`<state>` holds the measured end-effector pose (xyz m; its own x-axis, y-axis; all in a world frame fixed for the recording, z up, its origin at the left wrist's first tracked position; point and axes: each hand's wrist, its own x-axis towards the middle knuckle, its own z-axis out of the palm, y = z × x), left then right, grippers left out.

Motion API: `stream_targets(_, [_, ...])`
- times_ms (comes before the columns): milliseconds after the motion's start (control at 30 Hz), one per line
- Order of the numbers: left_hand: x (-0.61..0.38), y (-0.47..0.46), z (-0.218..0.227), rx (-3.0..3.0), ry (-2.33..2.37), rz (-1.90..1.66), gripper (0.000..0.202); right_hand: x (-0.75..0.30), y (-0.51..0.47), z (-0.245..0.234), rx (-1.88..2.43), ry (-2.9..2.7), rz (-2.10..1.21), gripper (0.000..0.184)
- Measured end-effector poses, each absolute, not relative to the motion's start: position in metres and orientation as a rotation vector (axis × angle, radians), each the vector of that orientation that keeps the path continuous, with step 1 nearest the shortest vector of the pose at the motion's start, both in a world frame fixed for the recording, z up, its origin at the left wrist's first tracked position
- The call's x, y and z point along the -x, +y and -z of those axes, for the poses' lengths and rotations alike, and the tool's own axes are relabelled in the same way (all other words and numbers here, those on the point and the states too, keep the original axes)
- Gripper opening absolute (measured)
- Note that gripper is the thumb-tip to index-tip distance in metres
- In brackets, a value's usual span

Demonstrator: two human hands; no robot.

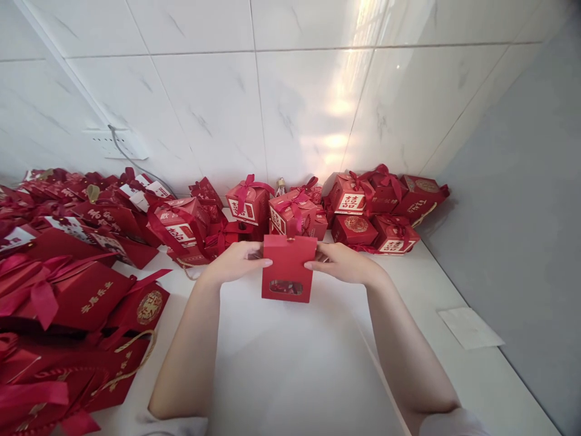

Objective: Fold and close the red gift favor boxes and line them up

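Note:
Between my two hands stands a red gift box (287, 266) with a small clear window near its bottom, through which red contents show. My left hand (238, 261) grips its left side, thumb on the front face and the other fingers behind. On the opposite side my right hand (342, 261) holds it the same way, fingers partly hidden behind the box. A small fastening sits at the middle of the top edge. Just behind it is a pink-red box (293, 213) tied with ribbon.
Many red gift boxes (109, 290) with ribbons and rope handles crowd the left side. More boxes (351, 194) are stacked at the back right against the tiled wall (308, 109). A wall socket (118, 144) with a cable is at left; a white sheet (469, 327) lies at right.

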<state>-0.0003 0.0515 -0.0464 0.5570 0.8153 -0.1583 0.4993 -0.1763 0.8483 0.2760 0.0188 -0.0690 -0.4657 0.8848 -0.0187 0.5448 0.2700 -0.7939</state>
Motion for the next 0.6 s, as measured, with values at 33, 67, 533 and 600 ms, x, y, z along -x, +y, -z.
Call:
stream_targets(33, [0.001,0.050,0.043,-1.783,1.100,-0.453,0.040,-0.275,0.018,0.067,1.290,-2.077,-1.032,0.030])
stream_targets(67, [0.002,0.049,0.039,-1.721,1.115,-0.504,0.041,-0.274,0.018,0.065,1.283,-2.033,-1.008,0.034])
stream_targets(533, [-0.014,0.038,0.030,-1.584,1.057,-1.059,0.064,-0.255,0.017,0.062,0.913,-1.402,-1.444,0.052])
stream_targets(600, [-0.014,0.037,0.029,-1.585,1.036,-0.958,0.063,-0.256,0.018,0.062,0.908,-1.374,-1.396,0.052])
